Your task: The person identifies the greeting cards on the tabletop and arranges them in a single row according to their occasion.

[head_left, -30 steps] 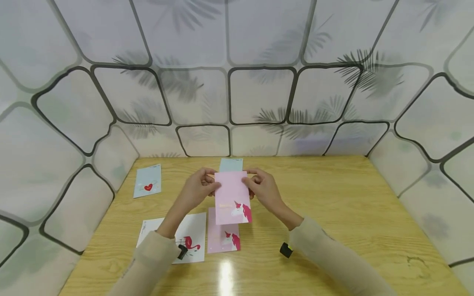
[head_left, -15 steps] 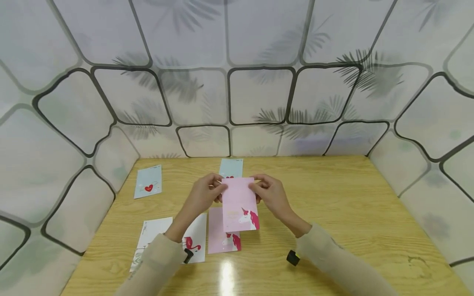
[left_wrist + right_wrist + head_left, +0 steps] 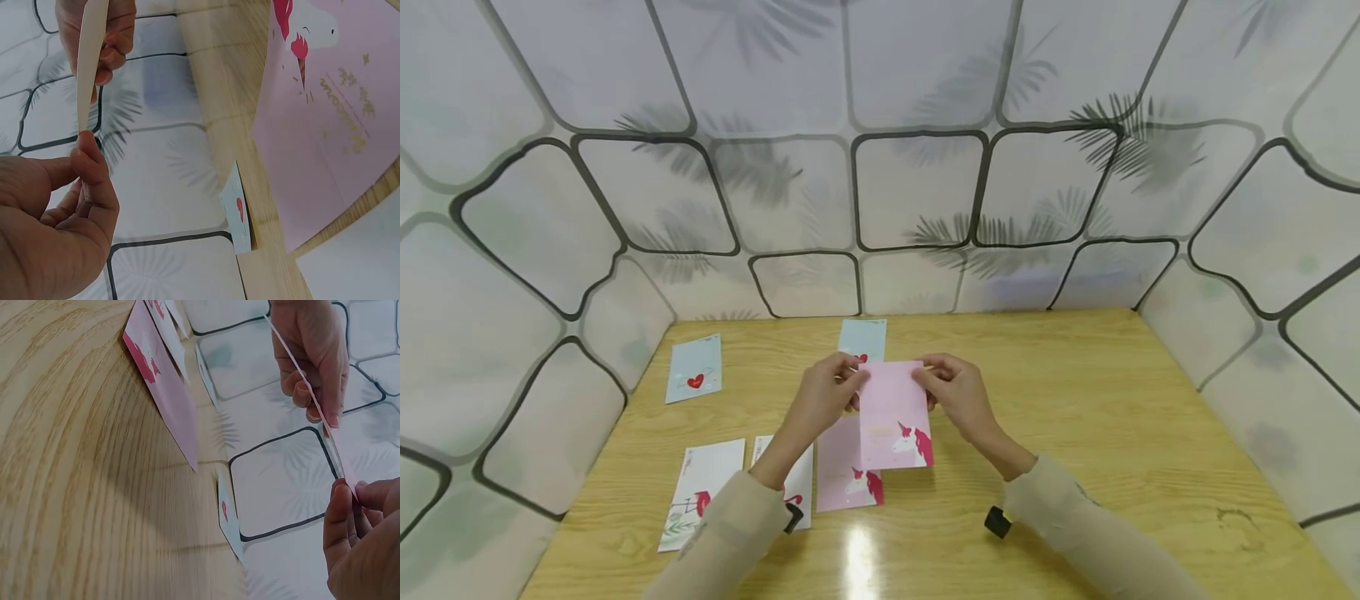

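A pink card (image 3: pixel 891 417) with a white unicorn and a red mane is held up above the table by both hands. My left hand (image 3: pixel 826 393) pinches its upper left edge between thumb and fingers. At the upper right edge my right hand (image 3: pixel 958 396) pinches it the same way. Seen edge-on in the left wrist view, the held card (image 3: pixel 90 62) is thin and stiff. Below it on the table lies a matching pink unicorn card (image 3: pixel 838 475), partly covered in the head view. A light blue card (image 3: pixel 862 335) with a red heart lies just behind the hands.
Another light blue heart card (image 3: pixel 694 367) lies at the back left. Two white flamingo cards, a left one (image 3: pixel 700 475) and a right one (image 3: pixel 801 479), lie at the front left, partly behind the left arm. Patterned walls (image 3: pixel 917 192) border the wooden table (image 3: pixel 1097 433).
Both hands have moved the pink card to the right and slightly down, showing more of the blue card behind. The left arm has shifted right, revealing more of the flamingo cards.
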